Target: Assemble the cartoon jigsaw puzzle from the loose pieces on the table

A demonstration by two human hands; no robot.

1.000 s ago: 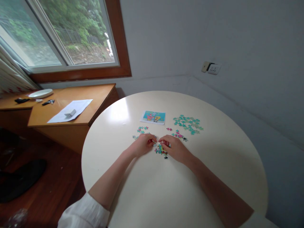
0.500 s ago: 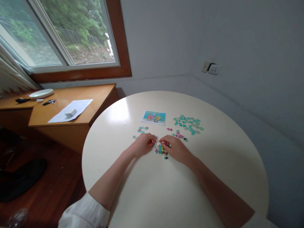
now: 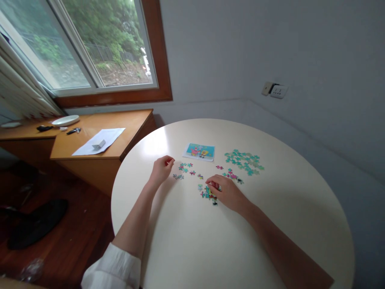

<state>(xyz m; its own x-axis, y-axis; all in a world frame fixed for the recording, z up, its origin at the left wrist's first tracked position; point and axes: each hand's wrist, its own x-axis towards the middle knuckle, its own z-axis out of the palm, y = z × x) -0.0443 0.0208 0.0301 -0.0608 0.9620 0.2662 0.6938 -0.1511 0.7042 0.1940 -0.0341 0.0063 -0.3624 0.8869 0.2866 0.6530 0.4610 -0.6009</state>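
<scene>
My left hand is raised over the table, just left of a small group of puzzle pieces. Its thumb and fingers are pinched together; whether a piece sits between them is too small to tell. My right hand is closed beside a partly joined jigsaw puzzle and hides its right side. What its bent fingers hold, if anything, does not show. One light piece lies at the joined part's upper left, and a piece with some yellow lies farther back.
A picture card with two cartoon figures lies behind the pieces. Many teal pieces are spread at the right, with pink ones nearer me. The round white table has a wooden desk to its left, bearing a paper sheet.
My left hand has moved away from the joined puzzle, left and back, uncovering several loose pieces. My right hand stays by the puzzle. The whole view has shifted slightly.
</scene>
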